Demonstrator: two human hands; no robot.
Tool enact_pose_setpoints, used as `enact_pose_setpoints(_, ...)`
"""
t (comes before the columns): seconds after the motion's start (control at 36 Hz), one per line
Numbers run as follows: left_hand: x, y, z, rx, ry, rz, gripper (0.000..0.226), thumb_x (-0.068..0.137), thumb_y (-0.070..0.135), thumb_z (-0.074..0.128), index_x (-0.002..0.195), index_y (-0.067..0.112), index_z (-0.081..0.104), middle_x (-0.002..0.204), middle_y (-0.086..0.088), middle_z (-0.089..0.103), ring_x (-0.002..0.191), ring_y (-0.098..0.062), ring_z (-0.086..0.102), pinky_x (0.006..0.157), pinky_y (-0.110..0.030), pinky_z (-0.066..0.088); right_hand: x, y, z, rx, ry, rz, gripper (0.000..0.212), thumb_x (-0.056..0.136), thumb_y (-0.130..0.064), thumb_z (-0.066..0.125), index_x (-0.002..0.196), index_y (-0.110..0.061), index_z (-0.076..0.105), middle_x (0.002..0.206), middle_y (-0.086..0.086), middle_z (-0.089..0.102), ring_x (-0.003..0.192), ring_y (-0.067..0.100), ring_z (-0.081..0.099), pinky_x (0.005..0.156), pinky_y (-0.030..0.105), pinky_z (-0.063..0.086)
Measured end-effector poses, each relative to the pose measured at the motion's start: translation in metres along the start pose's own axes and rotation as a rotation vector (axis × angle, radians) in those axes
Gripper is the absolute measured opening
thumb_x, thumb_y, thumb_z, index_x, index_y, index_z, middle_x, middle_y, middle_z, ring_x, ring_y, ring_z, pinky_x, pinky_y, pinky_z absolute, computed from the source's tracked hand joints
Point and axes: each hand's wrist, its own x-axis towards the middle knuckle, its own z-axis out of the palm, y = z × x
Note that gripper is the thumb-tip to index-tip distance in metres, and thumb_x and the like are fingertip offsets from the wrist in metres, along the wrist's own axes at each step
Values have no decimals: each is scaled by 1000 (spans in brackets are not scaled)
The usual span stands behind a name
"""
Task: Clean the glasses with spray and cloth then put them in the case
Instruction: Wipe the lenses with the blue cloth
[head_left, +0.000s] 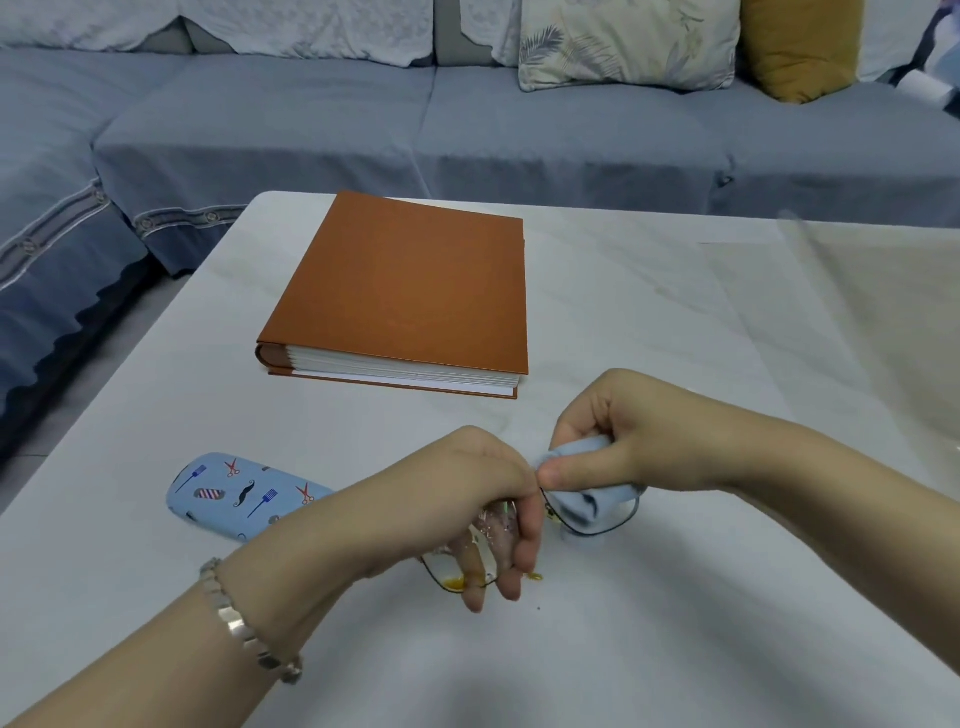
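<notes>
Just above the near part of the pale marbled table (675, 338), the thin dark wire-framed glasses (592, 530) are held between both hands. The left hand (467, 493) is closed on the frame near its left lens, fingers curled down around it. The right hand (623, 441) is pinched together on a soft light-blue cleaning cloth (582, 483), which wraps the right lens.

The glasses look light, thin and easily bent, with smooth lenses that would smear; I judge the rim or bridge the safest place to grip, with only gentle pressure through the cloth.

The light-blue patterned glasses case (234, 493) lies shut to the left, just beside the left wrist. A thick orange-brown hardcover album (410, 286) rests farther away. No spray bottle is visible.
</notes>
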Motion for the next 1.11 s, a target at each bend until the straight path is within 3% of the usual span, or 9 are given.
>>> enact_pose_setpoints(0.19, 2, -2, -2, 13, -34, -1, 30, 79, 18, 42, 54, 8, 55, 54, -10, 58, 44, -22, 59, 41, -25, 49, 1, 3, 2, -17, -47, -11, 24, 62, -43, 72, 59, -19, 69, 59, 1, 57, 55, 7, 48, 55, 24, 39)
enact_pose_setpoints(0.47, -6, -9, -5, -36, 0, 9, 30, 79, 17, 39, 53, 8, 53, 51, -6, 59, 45, -19, 59, 42, -24, 48, -5, 20, -9, 85, 52, -56, 6, 62, -33, 72, 56, -31, 71, 64, -11, 69, 63, 0, 60, 61, 12, 44)
enact_pose_setpoints(0.61, -3, -7, -1, -175, 147, 63, 37, 89, 6, 37, 54, 6, 51, 50, -9, 57, 41, -21, 57, 38, -23, 46, 2, 21, 6, 369, 550, -75, 25, 83, -8, 59, 64, -20, 71, 52, -11, 67, 52, 3, 53, 45, 9, 38)
enact_pose_setpoints(0.69, 0, -8, 2, -235, 235, 92, 38, 89, 6, 37, 54, 6, 50, 50, -10, 57, 41, -21, 57, 37, -26, 47, 0, 32, 7, 618, 846, 8, 25, 87, -32, 55, 70, -21, 71, 71, 18, 69, 69, 28, 54, 58, 33, 42)
enact_pose_setpoints(0.72, 0, -9, 2, -251, 260, 99, 38, 89, 6, 37, 54, 6, 50, 50, -10, 57, 41, -21, 57, 37, -26, 47, -3, 32, 8, 716, 866, 45, 30, 83, -46, 55, 75, -21, 70, 82, 31, 65, 82, 17, 40, 68, 37, 22)
enact_pose_setpoints(0.75, -1, -10, 2, -264, 282, 104, 37, 89, 6, 37, 54, 5, 50, 50, -10, 57, 41, -21, 57, 37, -26, 48, -8, 33, 8, 810, 866, 68, 38, 78, -57, 54, 81, -22, 69, 87, 34, 63, 118, 36, 32, 85, 61, 45)
enact_pose_setpoints(0.78, -1, -11, 2, -274, 301, 108, 37, 89, 6, 37, 54, 5, 49, 51, -11, 57, 41, -22, 57, 37, -26, 48, -12, 35, 9, 911, 848, 66, 45, 74, -63, 53, 88, -22, 67, 87, 29, 64, 89, 19, 43, 68, 45, 47)
enact_pose_setpoints(1.0, 3, -14, 12, -317, 331, 115, 39, 88, 3, 36, 52, 6, 49, 50, -11, 56, 41, -23, 56, 36, -27, 46, -14, 26, 37, 1296, 691, 198, 48, 84, -43, 53, 122, -14, 55, 124, 11, 63, 110, 30, 62, 96, 55, 46)
enact_pose_setpoints(1.11, 5, -14, 17, -280, 346, 110, 43, 89, 4, 36, 48, 8, 50, 49, -10, 56, 41, -23, 55, 37, -27, 47, -13, 11, 49, 1143, 546, 87, 33, 89, -28, 52, 98, 0, 69, 102, 18, 72, 89, 24, 69, 86, 39, 55)
